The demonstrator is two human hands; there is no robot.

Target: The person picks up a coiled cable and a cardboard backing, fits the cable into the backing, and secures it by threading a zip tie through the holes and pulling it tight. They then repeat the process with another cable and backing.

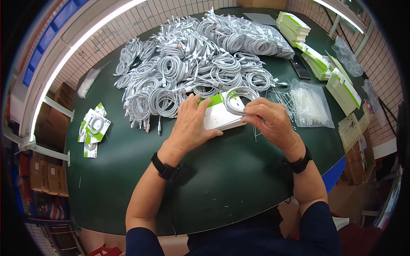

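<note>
My right hand (271, 120) pinches a coiled grey cable (227, 103) between thumb and fingers. The coil lies over the right part of a stack of white and green cards (216, 120). Around the left end of that stack is my left hand (188, 121), its thumb along the near edge and its fingers at the far side. Just beyond both hands spreads a large heap of coiled grey cables (171, 70). Thin white ties (284, 100) lie loose to the right of my right hand, beside a clear bag of ties (309, 104).
Cards with coiled cables on them (93, 128) lie at the left of the dark green table (205, 187). Along the right stand several stacks of cards (344, 90). A phone (300, 68) lies near them. Another plastic bag (89, 82) sits at the far left.
</note>
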